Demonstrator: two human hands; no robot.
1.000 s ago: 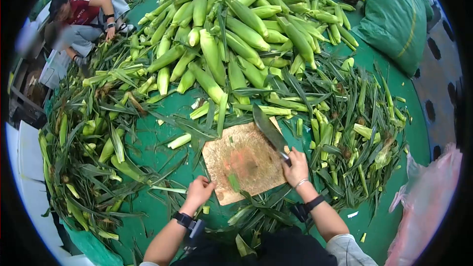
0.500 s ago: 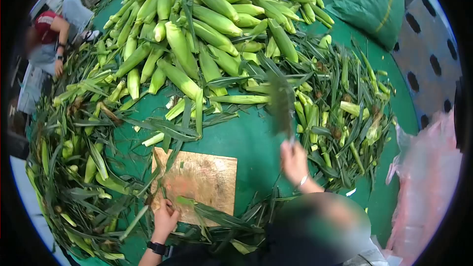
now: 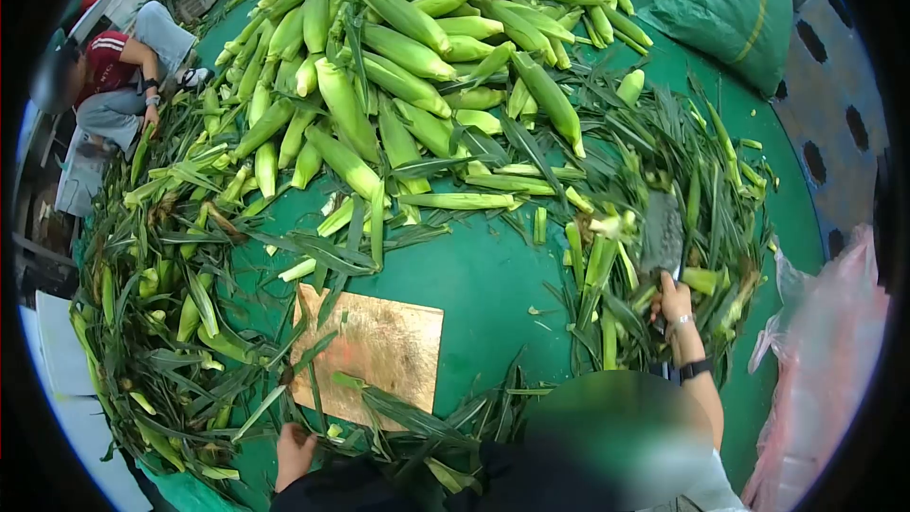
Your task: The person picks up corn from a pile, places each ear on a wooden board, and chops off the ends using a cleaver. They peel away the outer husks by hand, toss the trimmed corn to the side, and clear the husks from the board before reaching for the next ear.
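My right hand (image 3: 674,304) grips the handle of a broad cleaver (image 3: 662,233), its blade lying over the husk scraps (image 3: 654,180) on the right. My left hand (image 3: 293,451) rests low at the near edge of the leaves, just below the wooden cutting board (image 3: 374,348); its fingers look curled but what they hold is unclear. The board lies flat on the green tarp (image 3: 483,275) with a few leaves across it. A big pile of unhusked corn (image 3: 408,47) fills the far middle.
Another person (image 3: 118,76) in a red top crouches at the far left among leaves. A green sack (image 3: 730,5) lies at the far right. A pink plastic bag (image 3: 820,360) sits at the near right. Husk leaves (image 3: 161,303) ring the left side.
My right hand swung the cleaver from beside the board out to the right over the husk scraps. My left hand slid from the board's edge down to its near-left corner. The view shifted.
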